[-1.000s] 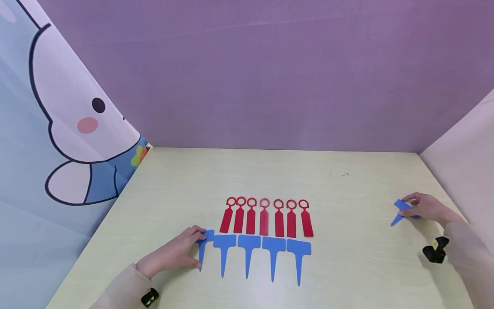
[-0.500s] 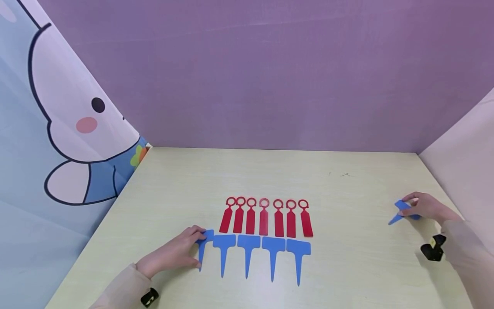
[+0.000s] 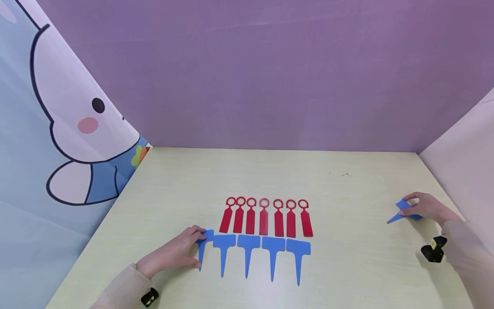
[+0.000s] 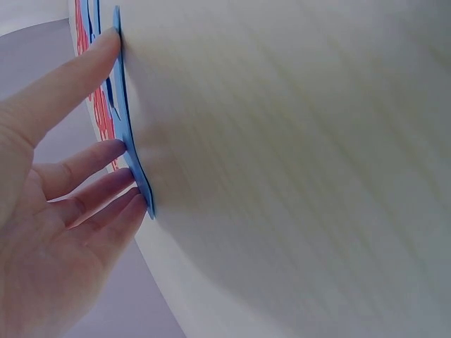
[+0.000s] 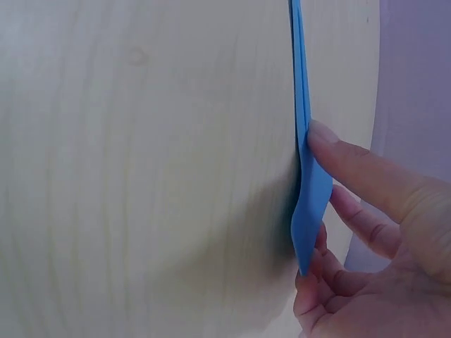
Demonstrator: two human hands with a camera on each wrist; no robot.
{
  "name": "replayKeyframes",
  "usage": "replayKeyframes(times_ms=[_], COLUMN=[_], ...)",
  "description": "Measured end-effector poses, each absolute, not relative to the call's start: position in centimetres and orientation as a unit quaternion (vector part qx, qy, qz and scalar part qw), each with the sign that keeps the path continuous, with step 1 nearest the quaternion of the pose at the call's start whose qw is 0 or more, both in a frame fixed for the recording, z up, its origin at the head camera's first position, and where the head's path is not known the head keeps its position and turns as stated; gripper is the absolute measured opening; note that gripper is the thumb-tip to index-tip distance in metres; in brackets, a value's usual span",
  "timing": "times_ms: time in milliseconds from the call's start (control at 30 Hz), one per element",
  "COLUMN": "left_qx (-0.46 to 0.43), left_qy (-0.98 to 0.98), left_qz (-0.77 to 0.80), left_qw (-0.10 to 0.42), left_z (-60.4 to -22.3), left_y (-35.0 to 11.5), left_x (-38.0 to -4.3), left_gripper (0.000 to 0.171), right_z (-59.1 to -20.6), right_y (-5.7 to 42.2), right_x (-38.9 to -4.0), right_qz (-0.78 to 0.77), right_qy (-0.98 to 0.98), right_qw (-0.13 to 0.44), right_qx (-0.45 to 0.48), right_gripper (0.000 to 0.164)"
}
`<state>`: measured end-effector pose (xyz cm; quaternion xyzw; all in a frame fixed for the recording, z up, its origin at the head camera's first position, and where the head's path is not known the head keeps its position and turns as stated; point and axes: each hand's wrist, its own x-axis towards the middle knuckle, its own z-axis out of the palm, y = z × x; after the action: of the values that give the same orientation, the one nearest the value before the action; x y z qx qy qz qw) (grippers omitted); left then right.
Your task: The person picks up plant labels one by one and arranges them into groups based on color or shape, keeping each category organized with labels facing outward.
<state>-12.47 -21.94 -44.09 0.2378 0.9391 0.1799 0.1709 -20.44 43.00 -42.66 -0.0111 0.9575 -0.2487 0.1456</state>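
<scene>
My left hand (image 3: 175,253) rests fingertips and thumb along the leftmost blue T-shaped plant label (image 3: 202,246), which lies on the table. In the left wrist view the thumb touches its narrow stem and the other fingertips meet its wide head. Far to the right, my right hand (image 3: 426,208) pinches another blue plant label (image 5: 313,204), head between thumb and fingers, stem pointing left. Two thin blue strips run side by side along that stem in the right wrist view. Beside the left hand, several more blue plant labels (image 3: 247,242) form a row, heads away from me.
Behind the blue row lie several red tags (image 3: 264,222) with ring ends, lined up close together. The pale wooden table (image 3: 347,266) meets a purple wall (image 3: 285,86) at the back. A cartoon-printed cloth (image 3: 77,146) hangs left, a pale panel (image 3: 471,154) right.
The label in my right hand has swung slightly, its stem tip shifting left and a little away from me. My left hand and the laid-out rows look the same.
</scene>
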Motion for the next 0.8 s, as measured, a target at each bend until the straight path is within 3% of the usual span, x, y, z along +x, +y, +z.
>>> replayKeyframes(times_ms=[800], left_qx=[0.227], left_qy=[0.939], left_qz=[0.185], left_qw=[0.180], left_z=[-44.1], left_y=[-21.8], left_x=[-12.6], left_gripper=[0.063], right_z=[-44.2], right_y=[43.6], right_x=[-19.8], right_qz=[-0.267], right_qy=[0.957], right_qw=[0.113], right_qx=[0.002], right_gripper=[0.065])
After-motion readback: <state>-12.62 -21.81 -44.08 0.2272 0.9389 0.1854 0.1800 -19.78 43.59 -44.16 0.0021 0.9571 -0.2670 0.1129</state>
